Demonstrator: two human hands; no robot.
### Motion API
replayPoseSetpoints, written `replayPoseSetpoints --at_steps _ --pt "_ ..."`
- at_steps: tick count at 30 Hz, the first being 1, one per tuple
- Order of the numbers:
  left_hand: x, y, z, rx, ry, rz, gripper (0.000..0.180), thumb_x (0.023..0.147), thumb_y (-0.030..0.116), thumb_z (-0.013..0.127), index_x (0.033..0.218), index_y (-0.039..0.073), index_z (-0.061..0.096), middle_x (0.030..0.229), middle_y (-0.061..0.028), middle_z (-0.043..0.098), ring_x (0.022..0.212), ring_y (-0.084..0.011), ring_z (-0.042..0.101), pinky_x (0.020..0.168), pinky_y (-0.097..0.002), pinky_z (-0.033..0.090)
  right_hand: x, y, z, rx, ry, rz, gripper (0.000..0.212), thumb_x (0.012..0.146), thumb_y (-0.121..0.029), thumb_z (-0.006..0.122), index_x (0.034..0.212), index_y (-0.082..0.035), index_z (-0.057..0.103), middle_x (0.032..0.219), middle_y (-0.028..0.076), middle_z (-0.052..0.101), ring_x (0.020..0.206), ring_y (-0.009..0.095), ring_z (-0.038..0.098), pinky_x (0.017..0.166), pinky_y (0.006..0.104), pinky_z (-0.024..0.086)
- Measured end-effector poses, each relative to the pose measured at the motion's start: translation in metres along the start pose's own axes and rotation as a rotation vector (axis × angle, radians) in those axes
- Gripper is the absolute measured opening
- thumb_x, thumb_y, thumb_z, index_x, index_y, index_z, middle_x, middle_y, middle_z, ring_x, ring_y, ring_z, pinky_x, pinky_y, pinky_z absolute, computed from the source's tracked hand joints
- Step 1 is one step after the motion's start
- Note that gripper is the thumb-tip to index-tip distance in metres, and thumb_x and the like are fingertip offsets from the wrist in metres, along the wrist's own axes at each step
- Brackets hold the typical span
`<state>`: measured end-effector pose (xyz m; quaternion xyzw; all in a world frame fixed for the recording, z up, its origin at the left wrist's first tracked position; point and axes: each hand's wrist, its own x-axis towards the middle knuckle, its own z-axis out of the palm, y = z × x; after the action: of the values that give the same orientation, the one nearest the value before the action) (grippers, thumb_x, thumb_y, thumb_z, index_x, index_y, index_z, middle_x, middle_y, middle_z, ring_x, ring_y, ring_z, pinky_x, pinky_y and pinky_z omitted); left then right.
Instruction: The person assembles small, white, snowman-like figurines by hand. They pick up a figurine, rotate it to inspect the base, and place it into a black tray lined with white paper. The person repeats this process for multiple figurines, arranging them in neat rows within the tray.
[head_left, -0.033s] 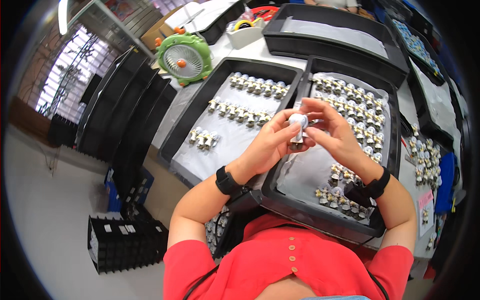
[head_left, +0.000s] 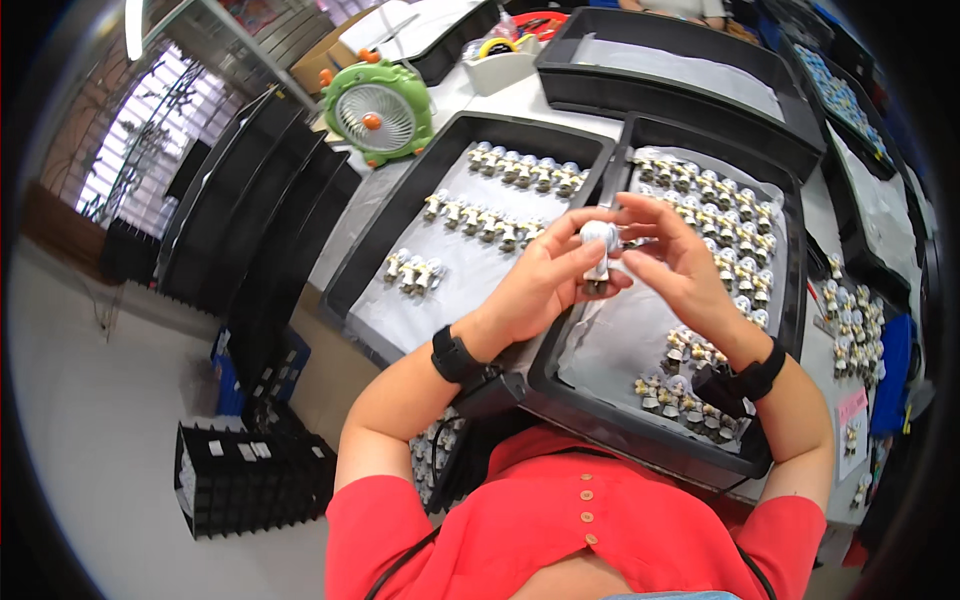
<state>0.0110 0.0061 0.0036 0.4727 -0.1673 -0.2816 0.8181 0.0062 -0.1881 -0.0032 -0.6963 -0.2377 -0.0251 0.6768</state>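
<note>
My left hand (head_left: pixel 540 270) is closed on a small figurine (head_left: pixel 600 240) with a white rounded head and a dark base, pinched upright between thumb and fingers. My right hand (head_left: pixel 670 255) curves around the figurine's other side. Its thumb and forefinger are apart, with the thumb tip close to the figurine; whether it touches cannot be made out. Both hands are above the inner edges of two black trays. The right tray (head_left: pixel 545 370) bears many similar figurines in rows on white lining. Fewer rows stand in the left tray (head_left: pixel 345 275).
A green fan (head_left: pixel 378 108) stands beyond the left tray. Another black tray (head_left: pixel 680 105) lies at the back. More figurines (head_left: pixel 858 330) cluster on the table at the right, near a blue bin (head_left: pixel 893 375). Stacked black trays (head_left: pixel 235 200) rise at the left, above a black crate (head_left: pixel 255 480).
The whole view has shifted slightly, with the trays and fan a little farther right. The figurine remains in my left hand; both hands keep nearly the same pose.
</note>
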Motion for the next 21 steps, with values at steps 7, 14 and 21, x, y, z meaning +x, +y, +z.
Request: replayPoseSetpoints --at_steps 7,14,21 --pt "-0.031 0.067 -0.033 0.521 0.239 -0.036 0.042 0.088 0.012 0.061 0.126 0.010 0.044 0.104 -0.0071 0.054 0.096 -0.0183 0.062 0.081 -0.0293 0.052 0.000 -0.004 0.001 0.019 0.000 -0.014 0.043 0.085 -0.009 0.058 0.127 -0.005 0.048 0.097 0.004 0.061 0.092 0.010 0.058 0.081 0.0253 0.045" --pt "-0.081 0.076 -0.114 1.428 0.492 -0.335 0.036 0.079 0.013 0.069 0.113 0.007 0.056 0.080 -0.0028 0.060 0.073 -0.0089 0.058 0.069 -0.0240 0.048 -0.002 -0.013 0.002 -0.063 -0.015 -0.058 0.043 0.085 -0.010 0.059 0.126 -0.004 0.048 0.092 0.005 0.064 0.083 0.010 0.060 0.079 0.0252 0.047" --pt "-0.083 0.051 -0.143 1.810 0.319 -0.353 0.040 0.071 0.018 0.074 0.107 0.010 0.059 0.091 -0.0122 0.057 0.087 -0.0263 0.058 0.080 -0.0360 0.047 -0.003 -0.010 0.001 -0.153 0.002 -0.116 0.037 0.085 -0.007 0.059 0.121 -0.004 0.052 0.087 0.005 0.065 0.081 0.010 0.061 0.078 0.0254 0.048"
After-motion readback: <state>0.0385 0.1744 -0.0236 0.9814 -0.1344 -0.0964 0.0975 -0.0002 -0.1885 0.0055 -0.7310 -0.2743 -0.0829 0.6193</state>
